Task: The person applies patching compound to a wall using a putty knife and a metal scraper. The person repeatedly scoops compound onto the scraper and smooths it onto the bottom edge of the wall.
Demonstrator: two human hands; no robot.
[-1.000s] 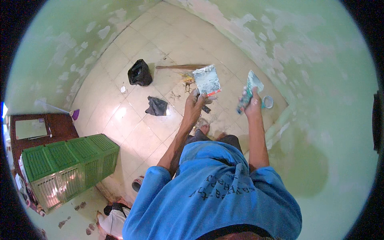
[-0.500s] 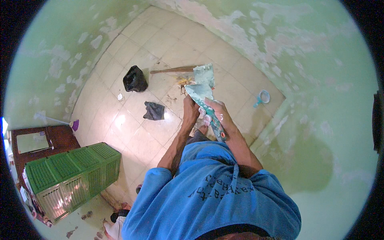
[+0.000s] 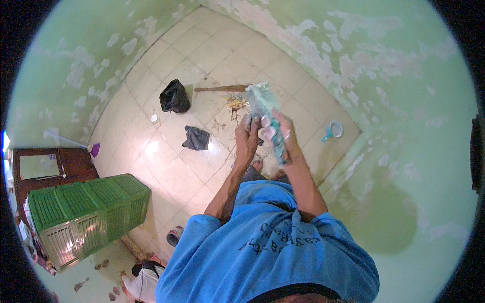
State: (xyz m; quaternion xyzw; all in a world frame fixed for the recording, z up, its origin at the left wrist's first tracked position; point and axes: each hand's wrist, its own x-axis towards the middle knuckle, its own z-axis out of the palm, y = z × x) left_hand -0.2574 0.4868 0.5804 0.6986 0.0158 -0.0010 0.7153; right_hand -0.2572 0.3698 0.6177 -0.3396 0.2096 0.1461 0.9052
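Note:
Above the tiled floor, my left hand [image 3: 247,129] is closed around a putty knife whose wide, putty-smeared blade [image 3: 257,100] points away from me. Its handle is hidden in my fingers. My right hand [image 3: 285,132], blurred by motion, grips a second putty knife by its teal handle [image 3: 278,141]. White putty clings to that handle and to my right fingers. The second blade overlaps the first, and the blur hides whether the two touch.
A black bag [image 3: 175,96], a dark plastic sheet [image 3: 196,138], a stick broom [image 3: 222,88] and a light-blue dipper [image 3: 333,130] lie on the floor. Green plastic shelving [image 3: 91,204] stands left. Another person [image 3: 144,280] is at lower left, near a can [image 3: 175,236]. Patchy green walls [image 3: 394,101] enclose the corner.
The right putty knife has swung from slanting across to lying over the left one's blade, and it is now blurred. My left hand has shifted slightly up and right.

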